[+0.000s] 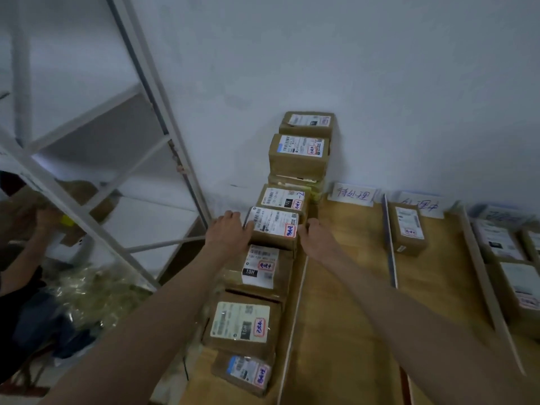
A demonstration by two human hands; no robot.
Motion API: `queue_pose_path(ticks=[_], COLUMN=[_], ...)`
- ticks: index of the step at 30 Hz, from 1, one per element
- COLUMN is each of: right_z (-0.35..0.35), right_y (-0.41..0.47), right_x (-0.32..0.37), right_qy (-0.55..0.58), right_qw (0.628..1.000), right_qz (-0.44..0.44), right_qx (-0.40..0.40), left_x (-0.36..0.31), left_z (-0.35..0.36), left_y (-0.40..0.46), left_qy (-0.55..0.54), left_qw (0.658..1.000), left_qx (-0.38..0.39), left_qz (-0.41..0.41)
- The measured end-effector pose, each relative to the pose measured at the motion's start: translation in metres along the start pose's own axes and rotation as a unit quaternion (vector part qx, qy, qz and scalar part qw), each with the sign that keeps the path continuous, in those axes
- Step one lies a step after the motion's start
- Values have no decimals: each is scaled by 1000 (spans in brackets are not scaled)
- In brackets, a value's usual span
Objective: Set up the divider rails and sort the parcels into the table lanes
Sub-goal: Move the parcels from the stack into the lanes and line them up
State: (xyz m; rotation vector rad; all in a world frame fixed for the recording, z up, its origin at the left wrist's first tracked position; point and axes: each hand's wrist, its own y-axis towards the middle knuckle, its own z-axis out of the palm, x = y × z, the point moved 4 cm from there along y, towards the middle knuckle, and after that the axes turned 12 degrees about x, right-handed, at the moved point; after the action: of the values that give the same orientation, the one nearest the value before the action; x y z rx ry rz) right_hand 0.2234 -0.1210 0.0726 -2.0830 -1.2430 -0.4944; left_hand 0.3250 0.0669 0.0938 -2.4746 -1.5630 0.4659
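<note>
A row of brown cardboard parcels with white labels runs along the left edge of the wooden table [344, 287]. My left hand [226, 229] and my right hand [311, 236] grip the two sides of one labelled parcel [274, 226] in the middle of that row. A thin pale divider rail [295, 311] lies just right of the row. A dark rail [390, 244] and a wooden rail [482, 276] split the table into lanes. One parcel [407, 229] sits in the lane between the dark rail and the wooden rail. More parcels [514, 276] lie in the far right lane.
Handwritten paper signs [352, 194] lean against the white wall at the heads of the lanes. A white metal shelf frame [96, 200] stands left of the table. Another person's arm [23, 252] reaches among boxes and plastic bags on the floor at left.
</note>
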Motion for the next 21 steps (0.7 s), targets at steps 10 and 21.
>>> queue_pose_path(ticks=[10, 21], right_z=[16, -33], right_y=[10, -25], right_x=[12, 40], right_qy=[162, 242], right_qw=[983, 970], right_qz=[62, 7], right_qx=[52, -14], left_x=[4, -3], left_z=[32, -18], left_y=[38, 14], left_qy=[-145, -264], left_qw=[987, 962], left_qx=[65, -16], left_qz=[16, 66])
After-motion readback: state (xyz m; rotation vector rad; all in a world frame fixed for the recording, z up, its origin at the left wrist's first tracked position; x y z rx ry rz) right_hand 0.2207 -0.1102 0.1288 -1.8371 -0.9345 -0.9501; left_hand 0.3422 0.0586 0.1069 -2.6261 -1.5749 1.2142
